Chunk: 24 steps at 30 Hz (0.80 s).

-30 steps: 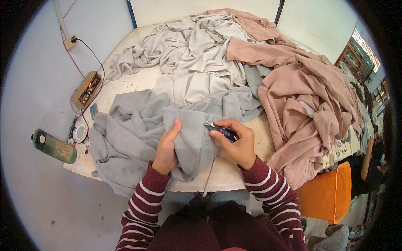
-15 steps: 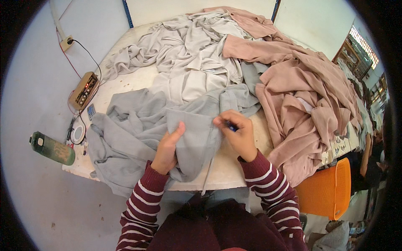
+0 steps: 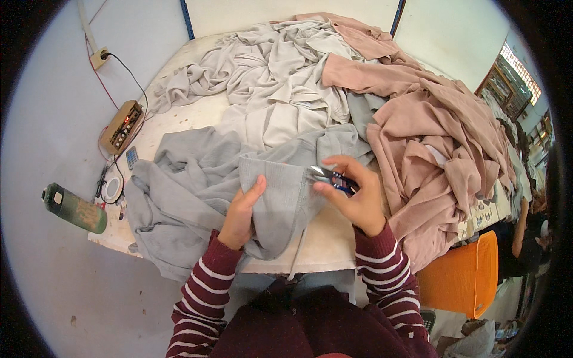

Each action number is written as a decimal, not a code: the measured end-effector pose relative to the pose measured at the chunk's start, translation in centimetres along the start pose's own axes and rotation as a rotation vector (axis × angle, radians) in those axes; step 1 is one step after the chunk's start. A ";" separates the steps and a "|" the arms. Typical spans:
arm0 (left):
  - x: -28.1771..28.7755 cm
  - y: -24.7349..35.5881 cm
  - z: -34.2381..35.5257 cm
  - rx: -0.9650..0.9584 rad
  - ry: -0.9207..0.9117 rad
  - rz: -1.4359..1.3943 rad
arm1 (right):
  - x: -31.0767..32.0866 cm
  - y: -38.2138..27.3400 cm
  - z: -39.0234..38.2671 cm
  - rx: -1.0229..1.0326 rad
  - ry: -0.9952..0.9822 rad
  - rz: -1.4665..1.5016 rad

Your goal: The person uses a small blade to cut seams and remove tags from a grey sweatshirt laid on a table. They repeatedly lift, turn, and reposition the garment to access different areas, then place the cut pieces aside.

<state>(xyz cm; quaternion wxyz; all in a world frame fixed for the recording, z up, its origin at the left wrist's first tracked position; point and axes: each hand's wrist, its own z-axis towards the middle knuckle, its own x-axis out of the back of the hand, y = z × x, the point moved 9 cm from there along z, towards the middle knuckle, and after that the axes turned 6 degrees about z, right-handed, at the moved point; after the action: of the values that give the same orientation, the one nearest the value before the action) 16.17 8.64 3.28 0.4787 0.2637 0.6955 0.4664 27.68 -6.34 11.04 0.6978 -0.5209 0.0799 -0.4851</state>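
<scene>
My left hand [image 3: 242,216] grips a grey-blue garment [image 3: 276,206], its thumb on the front and the other fingers hidden behind the cloth. The ribbed edge of the held part faces up. My right hand [image 3: 357,194] holds small thread snips [image 3: 341,182] with dark blue handles. Their blades are apart and point left at the garment's upper right corner, by the seam. A narrow strip hangs from the held cloth over the table's front edge. The rest of the garment lies crumpled to the left.
Pale grey cloth [image 3: 280,65] covers the back of the white table [image 3: 179,122], and pink garments [image 3: 441,137] are heaped at right. A brown box with knobs [image 3: 121,127], a remote [image 3: 131,156] and a green bottle [image 3: 74,209] are at left. An orange basket [image 3: 462,277] stands below right.
My right hand has shifted slightly right and turned, so the snips' blades now show, spread apart. The held edge of the garment has tilted a little; my left hand keeps its grip.
</scene>
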 end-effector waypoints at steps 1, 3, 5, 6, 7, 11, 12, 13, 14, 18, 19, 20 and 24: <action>-0.1 0.3 0.0 -0.019 -0.007 0.009 | -0.3 -0.4 -0.1 0.025 0.004 -0.030; -0.4 0.5 -0.1 -0.033 -0.018 0.017 | -0.8 -1.4 -0.2 0.110 -0.004 -0.035; -0.6 0.6 0.0 -0.034 -0.033 0.012 | -0.8 -1.6 -0.2 0.129 0.012 -0.100; -0.6 0.4 0.0 -0.024 -0.031 0.006 | -0.7 -1.7 -0.2 0.131 0.024 -0.116; -0.7 0.4 0.0 -0.024 -0.037 -0.002 | -0.6 -1.8 -0.2 0.140 0.035 -0.140; -0.7 0.2 0.1 -0.015 -0.035 -0.006 | -0.4 -2.0 -0.3 0.172 0.066 -0.164; -0.7 0.1 0.0 -0.013 -0.036 0.008 | -0.5 -2.0 -0.4 0.178 0.068 -0.162; -0.6 0.1 0.0 -0.011 -0.036 0.022 | -0.5 -2.0 -0.4 0.182 0.065 -0.151; -0.7 0.2 0.0 -0.022 -0.046 0.030 | -0.6 -2.0 -0.4 0.186 0.062 -0.141; -0.6 0.1 0.0 -0.013 -0.049 0.026 | -0.6 -2.1 -0.3 0.230 0.045 -0.115; -0.6 0.1 0.0 -0.012 -0.052 0.019 | -0.4 -1.6 -0.1 0.171 0.048 -0.093; -0.6 0.1 0.0 -0.010 -0.056 0.012 | -0.4 -1.1 0.0 0.112 0.042 -0.062; -0.5 -0.2 0.0 0.001 -0.040 0.028 | 0.1 0.2 0.2 0.010 0.156 0.306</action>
<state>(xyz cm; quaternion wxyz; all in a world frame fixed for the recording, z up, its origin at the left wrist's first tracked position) 16.38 8.14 3.33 0.4860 0.2831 0.6822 0.4673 28.02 -6.30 11.03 0.7578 -0.4600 0.2098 -0.4125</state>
